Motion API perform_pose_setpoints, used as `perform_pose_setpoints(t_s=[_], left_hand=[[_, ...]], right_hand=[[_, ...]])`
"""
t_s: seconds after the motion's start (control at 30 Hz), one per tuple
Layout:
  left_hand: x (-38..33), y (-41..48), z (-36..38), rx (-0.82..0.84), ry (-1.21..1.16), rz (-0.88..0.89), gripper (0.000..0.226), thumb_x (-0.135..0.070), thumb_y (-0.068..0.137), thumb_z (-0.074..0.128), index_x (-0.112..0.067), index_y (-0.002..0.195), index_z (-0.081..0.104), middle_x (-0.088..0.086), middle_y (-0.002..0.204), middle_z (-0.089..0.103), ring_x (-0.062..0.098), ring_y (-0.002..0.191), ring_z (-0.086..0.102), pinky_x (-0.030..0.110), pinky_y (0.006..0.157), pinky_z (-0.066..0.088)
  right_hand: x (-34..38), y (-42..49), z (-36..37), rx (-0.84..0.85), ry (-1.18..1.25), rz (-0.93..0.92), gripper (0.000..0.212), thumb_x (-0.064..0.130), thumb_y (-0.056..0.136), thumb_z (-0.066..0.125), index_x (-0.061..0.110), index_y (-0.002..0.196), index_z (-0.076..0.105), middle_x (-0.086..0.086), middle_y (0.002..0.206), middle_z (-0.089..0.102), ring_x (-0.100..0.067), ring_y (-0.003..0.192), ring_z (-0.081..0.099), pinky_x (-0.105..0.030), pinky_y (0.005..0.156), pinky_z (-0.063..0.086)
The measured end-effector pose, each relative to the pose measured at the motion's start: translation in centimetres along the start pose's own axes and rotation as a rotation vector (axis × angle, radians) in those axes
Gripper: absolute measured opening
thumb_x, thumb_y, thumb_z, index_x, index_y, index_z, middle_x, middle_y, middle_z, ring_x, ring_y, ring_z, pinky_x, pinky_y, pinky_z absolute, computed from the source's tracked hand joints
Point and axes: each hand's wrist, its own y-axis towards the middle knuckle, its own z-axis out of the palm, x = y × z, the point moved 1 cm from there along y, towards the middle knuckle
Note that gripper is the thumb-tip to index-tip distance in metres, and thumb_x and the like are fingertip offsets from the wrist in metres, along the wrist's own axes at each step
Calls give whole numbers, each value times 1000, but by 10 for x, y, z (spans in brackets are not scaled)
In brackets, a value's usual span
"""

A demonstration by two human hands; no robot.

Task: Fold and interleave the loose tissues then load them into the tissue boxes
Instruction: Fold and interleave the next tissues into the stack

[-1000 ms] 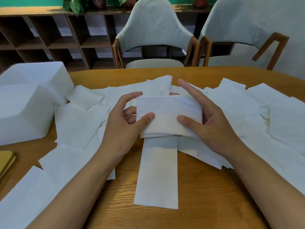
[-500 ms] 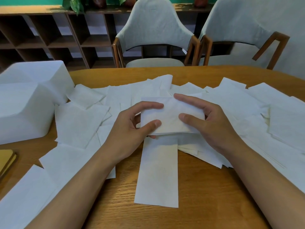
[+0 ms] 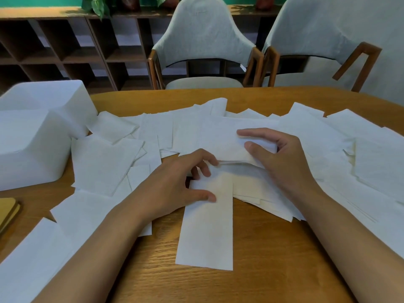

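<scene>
The small stack of folded white tissues (image 3: 238, 153) sits at the middle of the round wooden table (image 3: 273, 259), on top of the wider spread of loose white paper tissues (image 3: 328, 136). The right hand (image 3: 282, 162) grasps its right end, thumb on the near face and fingers curled over the far edge. The left hand (image 3: 175, 184) lies flat: its thumb presses the top of a long folded white tissue strip (image 3: 206, 232) that runs toward the person, and its fingertips touch the stack's near left corner, holding nothing closed.

The tissue looks very light, limp and easily creased or torn, so the layers would likely slide or fan apart if lifted by one corner. A pinch across the full thickness at both short ends, or a flat palm on top, seems the safer hold.

Two white tissue boxes (image 3: 32, 145) stand at the left edge, well apart from the stack; their openings probably face away, though that cannot be seen. Loose sheets cover the path to them and could be dragged along. A tan flat object (image 3: 7, 212) lies at the near left.
</scene>
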Motion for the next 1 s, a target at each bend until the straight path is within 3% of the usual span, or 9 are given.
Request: perform_pose_setpoints(t_s=[0.2, 0.33, 0.43, 0.5, 0.6, 0.7, 0.77, 0.83, 1.0], left_hand=[[-2, -2, 2, 38, -92, -20, 45, -35, 86, 84, -47, 122, 61, -19, 94, 64, 3, 93, 61, 16, 74, 52], [-9, -3, -3, 21, -252, 17, 21, -23, 92, 78, -36, 107, 73, -15, 100, 70, 8, 101, 66, 21, 82, 55], [-12, -3, -11, -61, -462, 15, 12, -12, 94, 75, -24, 96, 75, -6, 101, 75, 12, 99, 71, 24, 84, 56], [-14, -2, -12, -185, -635, -37, 10, -8, 94, 74, -18, 98, 73, -1, 97, 77, 15, 93, 73, 23, 77, 57], [-14, -1, -9, -422, -882, -151, 14, -9, 92, 74, -8, 106, 70, 7, 96, 80, 22, 89, 77, 27, 73, 59], [-12, 0, -7, -570, -920, -219, 23, -13, 92, 76, -11, 113, 70, 4, 104, 81, 24, 98, 78, 41, 86, 61], [-12, 0, -7, -583, -895, -236, 27, -15, 90, 78, -13, 115, 68, 1, 104, 81, 22, 97, 78, 42, 86, 62], [-15, 0, -7, -567, -836, -229, 32, -16, 89, 80, -16, 117, 66, -1, 102, 81, 20, 92, 79, 36, 77, 64], [-16, -2, -6, -551, -795, -227, 40, -18, 85, 83, -23, 121, 66, -2, 99, 81, 19, 90, 79, 30, 70, 64]], right_hand=[[-2, -1, 3, -3, -27, 17, 26, 13, 97, 64, 33, 104, 78, 28, 110, 71, 10, 113, 57, -4, 92, 42], [-2, -1, 4, 27, -20, 31, 24, 16, 98, 63, 32, 109, 77, 29, 113, 70, 13, 114, 55, -4, 94, 42], [2, -1, 5, 110, 130, 68, 20, 35, 97, 61, 33, 105, 79, 20, 112, 73, 2, 114, 62, -23, 101, 47], [3, -2, 5, 164, 216, 120, 43, 62, 89, 52, 33, 104, 80, 14, 116, 73, -9, 113, 64, -41, 103, 48], [5, -4, 8, 192, 231, 127, 74, 85, 76, 47, 25, 105, 80, 10, 115, 73, -12, 107, 66, -39, 96, 48], [7, -8, 11, 161, 223, 128, 63, 72, 77, 66, 13, 95, 78, -2, 97, 76, -19, 95, 70, -31, 84, 49], [7, -11, 14, 153, 190, 109, 28, 47, 79, 71, 24, 95, 77, 11, 96, 78, -7, 93, 72, -22, 77, 54], [7, -11, 15, 134, 161, 112, 15, 38, 82, 71, 31, 95, 75, 19, 95, 76, -1, 92, 71, -16, 73, 55], [8, -12, 17, 138, 205, 100, 26, 38, 79, 71, 34, 105, 71, 20, 103, 75, -4, 99, 70, -18, 74, 56]])
